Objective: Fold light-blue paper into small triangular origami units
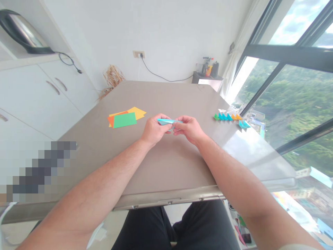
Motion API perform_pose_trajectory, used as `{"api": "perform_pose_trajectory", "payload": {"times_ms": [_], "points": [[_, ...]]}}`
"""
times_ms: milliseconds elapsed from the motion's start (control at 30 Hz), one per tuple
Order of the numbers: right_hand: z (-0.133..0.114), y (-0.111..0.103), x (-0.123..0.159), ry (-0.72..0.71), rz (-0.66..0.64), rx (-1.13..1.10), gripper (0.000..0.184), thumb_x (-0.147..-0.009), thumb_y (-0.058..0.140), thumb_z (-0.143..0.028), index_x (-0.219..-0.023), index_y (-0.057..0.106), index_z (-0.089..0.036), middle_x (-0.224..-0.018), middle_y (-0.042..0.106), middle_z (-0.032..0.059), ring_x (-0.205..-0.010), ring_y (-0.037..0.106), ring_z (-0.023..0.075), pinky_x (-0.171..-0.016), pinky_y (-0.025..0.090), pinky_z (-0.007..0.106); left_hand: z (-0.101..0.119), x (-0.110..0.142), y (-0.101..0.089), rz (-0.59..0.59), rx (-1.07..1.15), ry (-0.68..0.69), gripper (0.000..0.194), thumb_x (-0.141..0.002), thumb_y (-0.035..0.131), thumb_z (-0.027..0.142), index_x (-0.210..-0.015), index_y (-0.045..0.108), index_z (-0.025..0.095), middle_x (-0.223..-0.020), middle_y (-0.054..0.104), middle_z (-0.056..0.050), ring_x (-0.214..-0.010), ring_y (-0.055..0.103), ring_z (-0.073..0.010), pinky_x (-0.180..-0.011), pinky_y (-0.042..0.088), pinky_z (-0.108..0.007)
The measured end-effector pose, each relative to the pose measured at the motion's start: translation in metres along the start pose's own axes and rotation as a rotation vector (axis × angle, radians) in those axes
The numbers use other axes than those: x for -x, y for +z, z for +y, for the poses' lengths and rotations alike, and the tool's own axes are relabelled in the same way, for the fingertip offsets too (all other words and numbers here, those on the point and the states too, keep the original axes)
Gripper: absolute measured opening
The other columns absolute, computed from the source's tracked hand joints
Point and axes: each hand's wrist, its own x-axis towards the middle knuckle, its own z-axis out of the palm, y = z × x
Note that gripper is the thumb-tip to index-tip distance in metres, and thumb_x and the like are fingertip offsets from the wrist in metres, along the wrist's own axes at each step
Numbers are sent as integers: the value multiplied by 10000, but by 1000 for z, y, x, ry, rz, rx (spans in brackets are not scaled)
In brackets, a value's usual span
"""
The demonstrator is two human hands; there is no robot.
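Observation:
Between my two hands, above the middle of the table, is a folded piece of light blue paper [166, 121]. My left hand [155, 128] pinches its left part, with the thumb along the near side. On the right end, my right hand [189, 127] closes its thumb and fingers. The paper is seen nearly edge-on, so its full folded shape is hidden. Left of my hands lie flat coloured sheets, a green sheet [125, 120] on top of orange and yellow sheets [137, 111]. Toward the right edge stands a row of small folded paper boats [225, 117] in green, blue and orange.
The grey-brown table [166, 166] has its near edge just before my lap. One more blue paper boat [244, 124] sits by the window side. A power cord [161, 77] runs along the back wall to a small cabinet [208, 81]. An electric kettle [26, 33] stands at upper left.

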Motion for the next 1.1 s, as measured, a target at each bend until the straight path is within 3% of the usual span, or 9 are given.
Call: {"api": "perform_pose_trajectory", "payload": {"times_ms": [200,533,667,800,1100], "points": [[0,3,1,-24,41,45,293,-659,876,-336,-791,672,-172,-685,705,10,-628,702,156,-656,607,304,3,0,-2,-51,127,-59,365,-617,895,344,-854,677,172,-752,693,-3,-703,683,-164,-656,609,-322],[3,4,0,-63,82,86,310,-670,878,-385,-797,671,-192,-678,687,-7,-618,679,149,-680,615,326,1,-2,-1,67,164,-35,381,-675,866,473,-785,668,167,-778,725,-37,-724,695,-180,-665,596,-316],[2,6,2,-79,59,94,311,-694,857,-435,-793,685,-195,-744,677,-1,-673,668,143,-639,592,293,1,-1,-1,41,127,-36,395,-682,859,503,-785,687,162,-791,730,-46,-751,705,-195,-652,596,-310],[2,7,2,-99,54,130,351,-720,830,-506,-750,674,-193,-688,633,-15,-592,611,116,-588,544,271,1,0,-1,7,120,-38,382,-712,839,506,-787,698,159,-789,719,-45,-763,704,-193,-631,600,-300],[6,6,0,-170,104,246,301,-769,787,-480,-752,659,-208,-606,612,-27,-554,572,117,-588,494,270,4,0,1,53,166,-53,340,-720,819,463,-779,665,166,-782,702,-31,-777,701,-192,-672,642,-359]]}}
